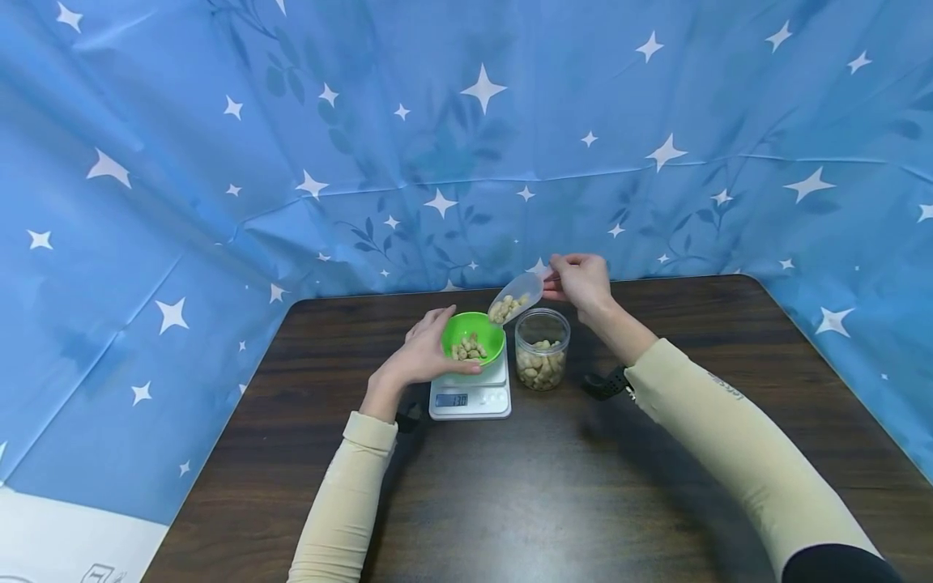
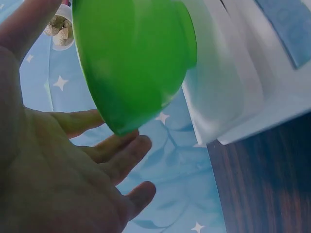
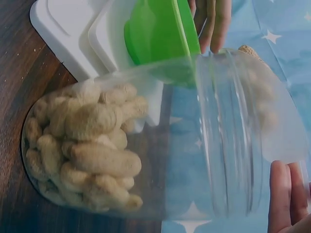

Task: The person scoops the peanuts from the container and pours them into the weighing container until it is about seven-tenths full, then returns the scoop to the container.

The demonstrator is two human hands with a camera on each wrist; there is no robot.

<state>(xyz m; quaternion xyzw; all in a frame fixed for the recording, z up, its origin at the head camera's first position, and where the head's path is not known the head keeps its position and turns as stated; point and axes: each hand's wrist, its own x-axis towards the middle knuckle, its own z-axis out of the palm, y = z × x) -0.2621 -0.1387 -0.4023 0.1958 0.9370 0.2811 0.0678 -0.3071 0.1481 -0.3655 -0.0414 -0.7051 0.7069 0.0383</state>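
A green bowl with some unshelled peanuts in it sits on a white kitchen scale. My left hand holds the bowl by its sides, thumb near and fingers beyond. Between the fingertips of my right hand is the handle of a translucent scoop. The scoop carries peanuts and tilts down toward the bowl, its lip near the bowl's right rim. Right of the scale stands a lidless clear jar, partly filled with peanuts.
All of this stands on a dark wooden table, near its far edge. A blue curtain with white stars hangs behind. The scale's display is lit, its digits blurred. Dark wrist straps show by both forearms.
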